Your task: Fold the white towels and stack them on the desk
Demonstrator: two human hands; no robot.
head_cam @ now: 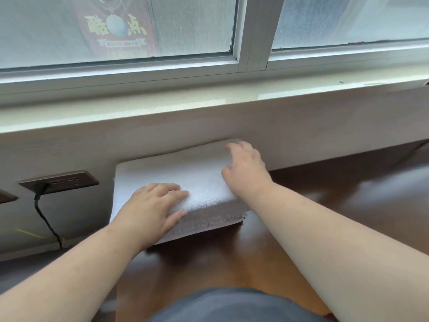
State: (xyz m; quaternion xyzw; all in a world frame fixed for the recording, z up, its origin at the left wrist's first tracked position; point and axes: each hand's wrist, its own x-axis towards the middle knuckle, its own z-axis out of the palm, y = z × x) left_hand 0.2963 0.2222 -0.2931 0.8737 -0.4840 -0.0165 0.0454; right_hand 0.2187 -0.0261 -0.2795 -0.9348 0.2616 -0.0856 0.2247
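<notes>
While the stack of white towels (185, 180) sits on the dark wood tabletop (325, 205), pushed back against the pale panel (69, 149) under the windowsill (162, 105), I read this as the tidying end of a stacking step: both hands are on the pile, squaring it up rather than folding.

My left hand (151, 205) lies flat on the near left part of the top towel, its fingers (171, 190) straight and slightly spread, thumb resting down the front face of the stack. My right hand (246, 168) is at the far right edge, its fingers (234, 146) loosely curled over the back corner, touching the cloth; I can't tell whether they actually pinch it.

The next move, as I judge it, calls for a light press and a nudge to line the edges up, since the lower layers stick out a little at the near right corner.

Counting: one stack, with several folded layers showing along its front, though I can't tell exactly how many towels. No loose towel is in view. Two hands. On the panel to the left, one outlet strip (59, 182) with one black cable (46, 219) plugged in.
</notes>
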